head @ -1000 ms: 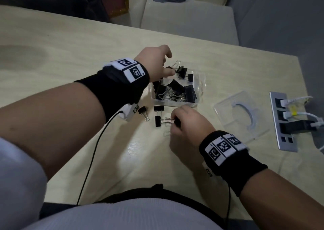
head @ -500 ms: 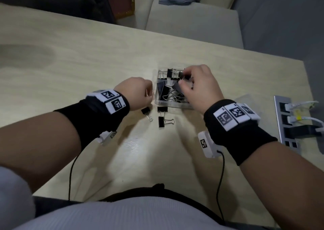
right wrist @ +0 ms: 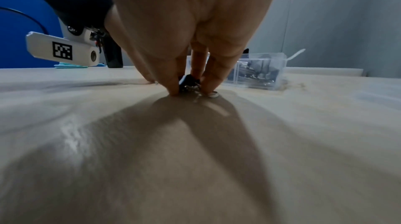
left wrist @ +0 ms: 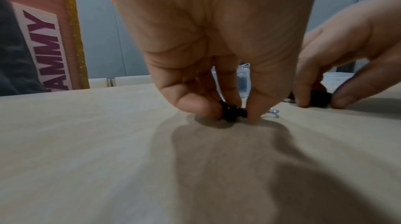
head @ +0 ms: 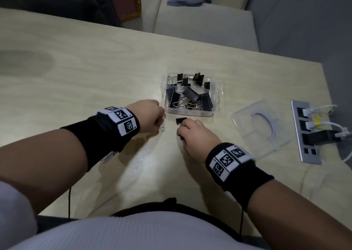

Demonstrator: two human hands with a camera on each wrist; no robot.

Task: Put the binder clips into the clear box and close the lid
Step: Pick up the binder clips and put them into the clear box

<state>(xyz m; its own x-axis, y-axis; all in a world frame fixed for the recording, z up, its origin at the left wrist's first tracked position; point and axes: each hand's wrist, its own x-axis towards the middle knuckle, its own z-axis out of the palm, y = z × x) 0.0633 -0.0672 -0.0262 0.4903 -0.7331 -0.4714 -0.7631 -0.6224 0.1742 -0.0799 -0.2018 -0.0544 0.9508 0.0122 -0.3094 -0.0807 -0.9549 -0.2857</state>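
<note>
From the head cam my left hand and right hand are both down on the table at about 6 o'clock of the box, which is already full of clips, lid lying off at its 3 o'clock. Left wrist cam: my fingers are pinching a clip right on the tabletop. Right wrist cam: same deal, fingertips squeezed onto another clip, box at 2 o'clock behind.

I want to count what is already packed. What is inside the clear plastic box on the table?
The clear plastic box holds a heap of black binder clips with silver wire handles. They overlap, so clips underneath are hidden and an exact count is not possible.
</note>
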